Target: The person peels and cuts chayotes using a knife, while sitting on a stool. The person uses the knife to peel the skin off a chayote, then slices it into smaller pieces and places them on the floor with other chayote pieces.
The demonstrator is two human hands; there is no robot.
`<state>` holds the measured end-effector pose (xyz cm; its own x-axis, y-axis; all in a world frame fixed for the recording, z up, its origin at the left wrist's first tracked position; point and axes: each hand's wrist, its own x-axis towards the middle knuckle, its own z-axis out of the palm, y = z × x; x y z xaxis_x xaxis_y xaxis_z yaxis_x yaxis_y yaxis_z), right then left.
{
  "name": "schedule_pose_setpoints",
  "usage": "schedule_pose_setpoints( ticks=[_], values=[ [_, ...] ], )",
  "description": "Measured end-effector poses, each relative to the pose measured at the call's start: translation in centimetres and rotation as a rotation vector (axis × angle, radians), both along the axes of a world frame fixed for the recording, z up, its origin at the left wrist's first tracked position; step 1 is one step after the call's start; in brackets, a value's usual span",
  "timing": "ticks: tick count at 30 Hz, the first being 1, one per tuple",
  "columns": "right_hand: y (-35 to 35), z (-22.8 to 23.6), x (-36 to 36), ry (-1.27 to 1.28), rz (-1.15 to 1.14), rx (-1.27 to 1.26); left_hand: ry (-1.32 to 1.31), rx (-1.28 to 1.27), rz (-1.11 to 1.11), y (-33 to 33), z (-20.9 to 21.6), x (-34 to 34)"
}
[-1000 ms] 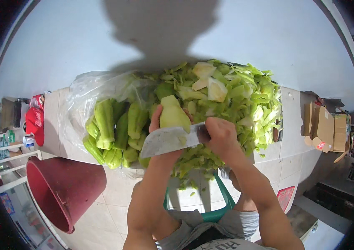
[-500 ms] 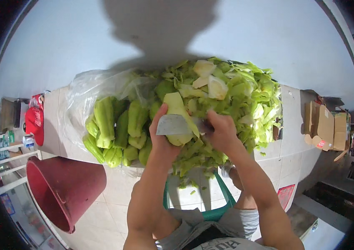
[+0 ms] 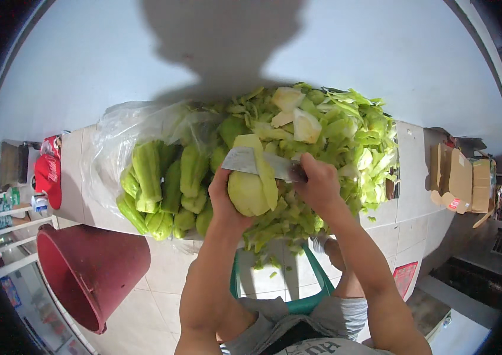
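Note:
My left hand [image 3: 225, 201] is wrapped round a pale green, partly peeled chayote [image 3: 246, 195], held above the pile. A knife with a broad, flat blade [image 3: 240, 160] is gripped by its dark handle in my right hand [image 3: 320, 184]. Its blade lies across the upper part of the chayote, and a strip of peel [image 3: 267, 177] hangs over the blade. Left of my hands, several unpeeled, ribbed green chayotes [image 3: 147, 171] rest in and beside a clear plastic bag [image 3: 106, 154]. A heap of green peelings [image 3: 357, 142] spreads to the right, with pale cut pieces [image 3: 306, 126] on top.
On the floor at left stands a dark red bucket [image 3: 115, 260], tilted in view. A red cap-like item [image 3: 49, 177] lies beyond it. Cardboard boxes [image 3: 461, 177] are at right. Green stool legs [image 3: 320, 272] show below me, and a pale wall [image 3: 85, 65] rises behind the heap.
The blade has moved from the chayote's middle toward its far end. The chayote has turned, so more of its rounded near end shows, and the peel strip now drapes over the blade.

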<state>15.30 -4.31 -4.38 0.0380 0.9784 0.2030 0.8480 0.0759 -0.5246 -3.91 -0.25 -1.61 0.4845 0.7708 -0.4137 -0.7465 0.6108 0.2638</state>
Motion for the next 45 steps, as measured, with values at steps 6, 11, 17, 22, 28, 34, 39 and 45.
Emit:
schedule_pose_setpoints(
  ticks=[6, 11, 17, 22, 28, 34, 39, 45],
  values=[
    [0.7, -0.7, 0.9, -0.065, -0.186, -0.148, -0.063, -0.021, -0.112, 0.3, 1.4, -0.2],
    [0.9, 0.3, 1.3, 0.128, -0.262, -0.26, 0.008, -0.177, 0.084, 1.6, 0.5, 0.2],
    [1.2, 2.1, 0.1, 0.406, -0.292, -0.257, -0.127, -0.108, 0.147, 1.7, -0.4, -0.5],
    [0.3, 1.8, -0.8, 0.757, -0.244, -0.355, -0.14, -0.25, 0.258, 2.3, -0.2, 0.4],
    [-0.5, 1.6, -1.1, 0.274, -0.059, -0.177, 0.084, -0.238, 0.321, 2.3, 0.3, 1.5],
    [-1.0, 1.3, -2.3, -0.07, 0.12, 0.173, -0.238, -0.268, 0.202, 1.8, -1.3, 1.5],
    [-0.9, 1.3, -2.6, -0.109, 0.115, 0.224, -0.236, -0.304, 0.157, 1.3, -1.0, 1.7],
    [-0.6, 1.6, -1.5, -0.137, 0.051, 0.091, -0.183, -0.247, 0.204, 1.5, -0.4, 1.1]
  ],
)
